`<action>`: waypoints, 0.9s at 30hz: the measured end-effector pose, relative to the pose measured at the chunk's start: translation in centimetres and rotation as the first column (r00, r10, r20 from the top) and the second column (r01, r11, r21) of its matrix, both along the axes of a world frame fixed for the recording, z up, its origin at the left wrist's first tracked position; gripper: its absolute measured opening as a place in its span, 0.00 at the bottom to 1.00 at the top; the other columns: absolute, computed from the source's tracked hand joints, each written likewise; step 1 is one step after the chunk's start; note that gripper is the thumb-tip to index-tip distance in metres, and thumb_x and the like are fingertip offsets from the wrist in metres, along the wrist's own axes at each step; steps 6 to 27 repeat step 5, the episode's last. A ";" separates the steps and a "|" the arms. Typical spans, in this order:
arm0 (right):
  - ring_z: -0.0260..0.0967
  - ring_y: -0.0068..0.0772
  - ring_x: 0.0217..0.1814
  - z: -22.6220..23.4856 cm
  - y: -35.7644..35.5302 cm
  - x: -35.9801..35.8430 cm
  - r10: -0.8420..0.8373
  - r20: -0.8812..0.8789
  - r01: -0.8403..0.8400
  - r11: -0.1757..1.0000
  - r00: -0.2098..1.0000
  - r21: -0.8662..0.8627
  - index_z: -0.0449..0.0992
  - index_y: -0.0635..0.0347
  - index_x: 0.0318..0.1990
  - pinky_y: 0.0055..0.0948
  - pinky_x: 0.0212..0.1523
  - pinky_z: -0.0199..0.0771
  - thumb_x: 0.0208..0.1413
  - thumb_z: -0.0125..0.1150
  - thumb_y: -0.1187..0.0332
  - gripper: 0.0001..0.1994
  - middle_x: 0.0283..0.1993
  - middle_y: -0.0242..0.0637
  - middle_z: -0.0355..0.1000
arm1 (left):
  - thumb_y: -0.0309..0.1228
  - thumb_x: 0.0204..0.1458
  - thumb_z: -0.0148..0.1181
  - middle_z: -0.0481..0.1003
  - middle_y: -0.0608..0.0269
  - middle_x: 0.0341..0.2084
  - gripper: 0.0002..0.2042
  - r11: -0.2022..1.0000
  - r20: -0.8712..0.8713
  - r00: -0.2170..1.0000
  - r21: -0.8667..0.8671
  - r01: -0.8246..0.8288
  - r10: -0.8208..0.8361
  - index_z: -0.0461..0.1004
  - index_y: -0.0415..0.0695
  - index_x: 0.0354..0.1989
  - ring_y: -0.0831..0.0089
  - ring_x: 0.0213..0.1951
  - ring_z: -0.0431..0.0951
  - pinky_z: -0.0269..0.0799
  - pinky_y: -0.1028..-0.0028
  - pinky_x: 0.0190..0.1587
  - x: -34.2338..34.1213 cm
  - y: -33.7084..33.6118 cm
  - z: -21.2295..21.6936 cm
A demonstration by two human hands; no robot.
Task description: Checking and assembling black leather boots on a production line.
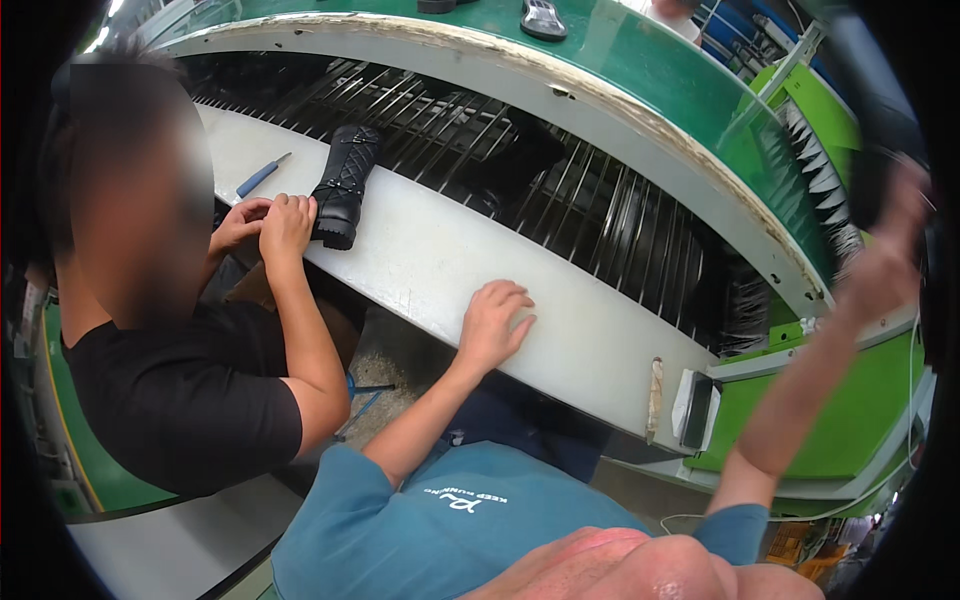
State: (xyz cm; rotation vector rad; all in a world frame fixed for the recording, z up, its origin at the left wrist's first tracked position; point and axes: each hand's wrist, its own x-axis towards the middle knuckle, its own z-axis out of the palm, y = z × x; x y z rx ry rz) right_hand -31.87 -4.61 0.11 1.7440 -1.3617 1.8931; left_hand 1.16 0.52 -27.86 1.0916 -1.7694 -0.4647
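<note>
My left hand (494,322) lies on the white worktop (420,250), palm down, its fingers apart and nothing in them. Off to the far right my right hand (892,225) is raised and smeared by motion. It grips what looks like a black boot (880,100), blurred and partly lost in the dark rim of the view. Further left, another black lace-up boot (346,185) lies on the worktop, next to a co-worker's hands (287,228). Beyond it rests a blue-handled pointed tool (262,176).
A co-worker in a black shirt (190,400) sits close on my left. Behind the worktop runs a roller conveyor (590,200) with a dark boot (510,160) on it. A green shelf (640,70) curves above. A phone-like black slab (697,412) sits at the worktop's right end.
</note>
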 end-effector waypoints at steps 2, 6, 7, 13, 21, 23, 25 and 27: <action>0.83 0.45 0.60 0.1 -4.9 2.9 -0.027 -0.014 0.028 0.997 1.000 0.075 0.80 0.63 0.70 0.41 0.70 0.77 0.65 0.76 0.41 0.38 0.56 0.42 0.86 | 0.35 0.57 0.77 0.87 0.57 0.49 0.08 0.999 0.049 0.998 -0.019 0.040 -0.039 0.86 0.46 0.40 0.56 0.61 0.82 0.70 0.55 0.69 -0.1 0.0 -1.0; 0.82 0.46 0.63 0.7 -5.4 3.4 -0.032 0.124 -0.002 0.964 0.992 0.267 0.73 0.64 0.77 0.38 0.74 0.73 0.58 0.76 0.30 0.52 0.66 0.48 0.83 | 0.37 0.57 0.77 0.87 0.57 0.50 0.09 0.982 0.032 0.991 0.141 0.123 -0.129 0.87 0.47 0.40 0.55 0.65 0.80 0.70 0.54 0.70 0.9 -0.7 -1.4; 0.82 0.46 0.63 0.7 -5.4 3.4 -0.032 0.124 -0.002 0.964 0.992 0.267 0.73 0.64 0.77 0.38 0.74 0.73 0.58 0.76 0.30 0.52 0.66 0.48 0.83 | 0.37 0.57 0.77 0.87 0.57 0.50 0.09 0.982 0.032 0.991 0.141 0.123 -0.129 0.87 0.47 0.40 0.55 0.65 0.80 0.70 0.54 0.70 0.9 -0.7 -1.4; 0.82 0.46 0.63 0.7 -5.4 3.4 -0.032 0.124 -0.002 0.964 0.992 0.267 0.73 0.64 0.77 0.38 0.74 0.73 0.58 0.76 0.30 0.52 0.66 0.48 0.83 | 0.37 0.57 0.77 0.87 0.57 0.50 0.09 0.982 0.032 0.991 0.141 0.123 -0.129 0.87 0.47 0.40 0.55 0.65 0.80 0.70 0.54 0.70 0.9 -0.7 -1.4; 0.82 0.46 0.63 0.7 -5.4 3.4 -0.032 0.124 -0.002 0.964 0.992 0.267 0.73 0.64 0.77 0.38 0.74 0.73 0.58 0.76 0.30 0.52 0.66 0.48 0.83 | 0.37 0.57 0.77 0.87 0.57 0.50 0.09 0.982 0.032 0.991 0.141 0.123 -0.129 0.87 0.47 0.40 0.55 0.65 0.80 0.70 0.54 0.70 0.9 -0.7 -1.4; 0.82 0.46 0.63 0.7 -5.4 3.4 -0.032 0.124 -0.002 0.964 0.992 0.267 0.73 0.64 0.77 0.38 0.74 0.73 0.58 0.76 0.30 0.52 0.66 0.48 0.83 | 0.37 0.57 0.77 0.87 0.57 0.50 0.09 0.982 0.032 0.991 0.141 0.123 -0.129 0.87 0.47 0.40 0.55 0.65 0.80 0.70 0.54 0.70 0.9 -0.7 -1.4; 0.82 0.46 0.63 0.7 -5.4 3.4 -0.032 0.124 -0.002 0.964 0.992 0.267 0.73 0.64 0.77 0.38 0.74 0.73 0.58 0.76 0.30 0.52 0.66 0.48 0.83 | 0.37 0.57 0.77 0.87 0.57 0.50 0.09 0.982 0.032 0.991 0.141 0.123 -0.129 0.87 0.47 0.40 0.55 0.65 0.80 0.70 0.54 0.70 0.9 -0.7 -1.4; 0.82 0.46 0.63 0.7 -5.4 3.4 -0.032 0.124 -0.002 0.964 0.992 0.267 0.73 0.64 0.77 0.38 0.74 0.73 0.58 0.76 0.30 0.52 0.66 0.48 0.83 | 0.37 0.57 0.77 0.87 0.57 0.50 0.09 0.982 0.032 0.991 0.141 0.123 -0.129 0.87 0.47 0.40 0.55 0.65 0.80 0.70 0.54 0.70 0.9 -0.7 -1.4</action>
